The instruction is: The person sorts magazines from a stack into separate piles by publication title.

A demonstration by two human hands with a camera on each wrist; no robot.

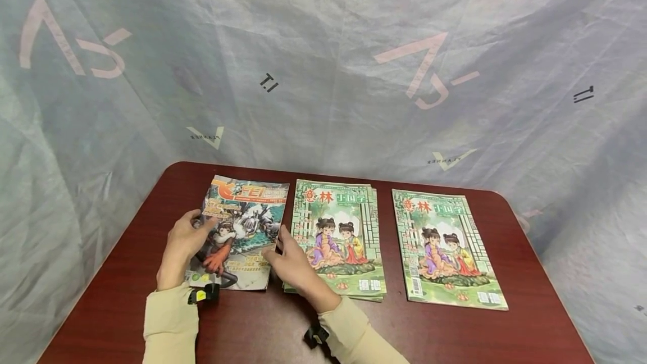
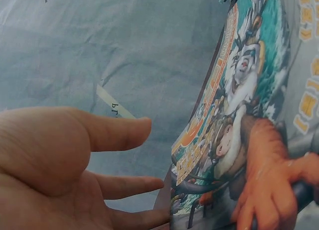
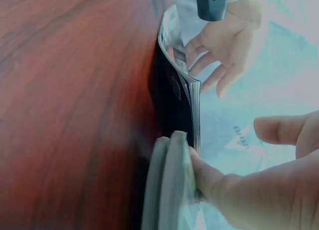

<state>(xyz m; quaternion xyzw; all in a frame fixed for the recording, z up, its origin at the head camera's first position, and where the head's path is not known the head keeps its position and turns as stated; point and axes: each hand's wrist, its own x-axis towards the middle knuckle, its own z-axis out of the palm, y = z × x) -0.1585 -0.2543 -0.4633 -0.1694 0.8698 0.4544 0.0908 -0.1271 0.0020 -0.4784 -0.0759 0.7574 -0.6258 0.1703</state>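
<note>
A comic magazine point(image 1: 247, 229) with an orange title and a figure with a large red hand on its cover is at the left of the table. My left hand point(image 1: 182, 246) is at its left edge; in the left wrist view the thumb stands apart and the straight fingertips meet that edge. At the right edge is my right hand point(image 1: 298, 265), fingers touching the side and thumb held away from the cover. A dark underside shows in the right wrist view; how far the magazine is raised I cannot tell. Close beside the right hand lies a stack of green magazines point(image 1: 343, 223).
Another green magazine point(image 1: 450, 246) with the same cover lies apart on the right side of the red-brown table point(image 1: 242, 330). Grey printed cloth point(image 1: 313, 72) hangs behind the table and along both sides. A black wrist device point(image 1: 315, 336) is strapped to the right wrist.
</note>
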